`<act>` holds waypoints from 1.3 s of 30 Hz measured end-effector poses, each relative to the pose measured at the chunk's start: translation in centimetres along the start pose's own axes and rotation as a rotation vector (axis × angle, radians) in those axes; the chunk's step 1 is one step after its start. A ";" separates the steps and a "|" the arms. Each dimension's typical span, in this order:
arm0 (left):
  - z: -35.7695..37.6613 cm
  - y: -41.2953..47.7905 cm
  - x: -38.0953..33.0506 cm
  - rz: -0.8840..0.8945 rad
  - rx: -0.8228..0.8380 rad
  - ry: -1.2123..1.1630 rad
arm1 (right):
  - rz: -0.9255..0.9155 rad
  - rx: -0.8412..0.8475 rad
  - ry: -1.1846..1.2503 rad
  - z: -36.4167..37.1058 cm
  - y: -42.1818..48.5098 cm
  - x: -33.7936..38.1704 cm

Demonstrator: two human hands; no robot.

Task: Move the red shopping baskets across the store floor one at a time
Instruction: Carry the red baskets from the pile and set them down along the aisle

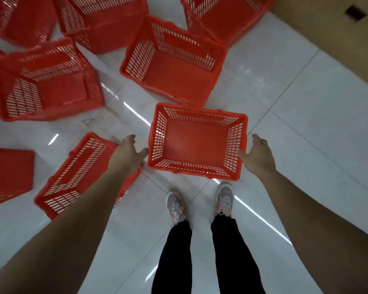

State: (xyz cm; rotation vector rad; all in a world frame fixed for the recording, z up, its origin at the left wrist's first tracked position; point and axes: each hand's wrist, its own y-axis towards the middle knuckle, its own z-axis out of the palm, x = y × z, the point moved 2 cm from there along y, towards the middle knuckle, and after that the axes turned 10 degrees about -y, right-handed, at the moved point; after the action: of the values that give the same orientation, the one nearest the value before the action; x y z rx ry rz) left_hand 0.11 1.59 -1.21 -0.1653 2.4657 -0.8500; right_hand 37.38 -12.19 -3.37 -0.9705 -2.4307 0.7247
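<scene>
Floor (306,107) of pale glossy tile is seen over the whole view, with strip-light reflections streaked across it. Cardboard (327,35), brown and with a dark slot, is seen far beyond and to the right of the near basket (197,143), which serves as the landmark and stands upright and empty just ahead of the person's shoes.

Beyond the near basket, almost touching its far rim, a second basket (172,58) is tipped toward the camera. Further beyond that, more red baskets are crowded together: one at the far right (223,15), one at the far middle (102,20) and one at the far left (19,18). To the left of and beyond the near basket a tilted basket (49,81) is seen. Immediately left of the near basket another basket (79,177) lies partly hidden under the left forearm, and further left still a stacked pair (9,175) is cut by the frame edge.

Both bare arms are stretched forward. The left hand (129,152) is held spread just beside the near basket's left wall, and nothing is grasped by it. The right hand (258,154) is likewise spread, its fingers close to the right wall; whether the wall is touched cannot be told, and nothing is held.

Two grey shoes (175,205) and dark trouser legs (172,262) are seen on the near side of the near basket.
</scene>
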 end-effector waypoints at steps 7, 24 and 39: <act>11.6 10.9 6.2 -0.071 -0.064 -0.018 | 0.192 -0.011 0.102 12.5 9.9 -6.9; 7.8 6.3 4.2 -0.105 -0.288 -0.227 | 0.087 -0.238 0.286 3.4 7.3 -4.8; -16.5 -37.3 0.2 -0.379 -0.894 -0.629 | -0.564 -0.146 0.235 -24.9 -19.2 15.7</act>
State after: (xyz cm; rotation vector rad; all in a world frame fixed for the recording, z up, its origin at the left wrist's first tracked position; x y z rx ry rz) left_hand -10.56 -19.19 32.24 -1.0537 2.0335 0.2358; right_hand 31.07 -5.04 30.46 -0.3492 -2.3923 0.2241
